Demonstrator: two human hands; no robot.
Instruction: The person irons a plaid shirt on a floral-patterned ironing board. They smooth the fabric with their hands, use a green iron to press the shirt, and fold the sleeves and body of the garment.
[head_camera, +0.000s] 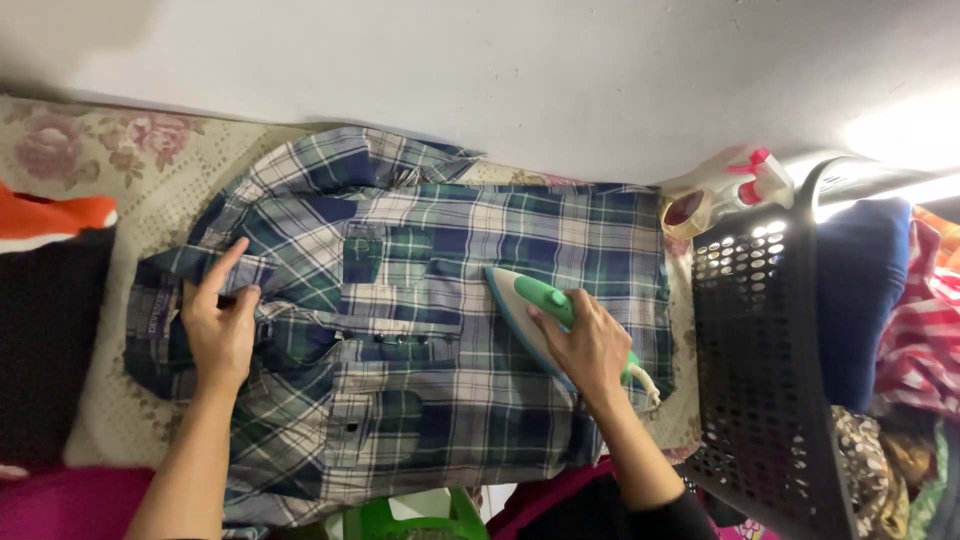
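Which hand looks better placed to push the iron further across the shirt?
Probably the right hand: it already grips the iron on the shirt. The left hand is pressing the collar flat.

Plain white wall (560, 70), floral padded surface (90, 150), perhaps lamp glare right

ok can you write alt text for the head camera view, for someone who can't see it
Seen from above, a person's right hand grips a green and white iron on a blue, green and white plaid shirt spread flat, while the left hand presses the shirt near its collar. A black laundry basket and a spray bottle sit to the right.
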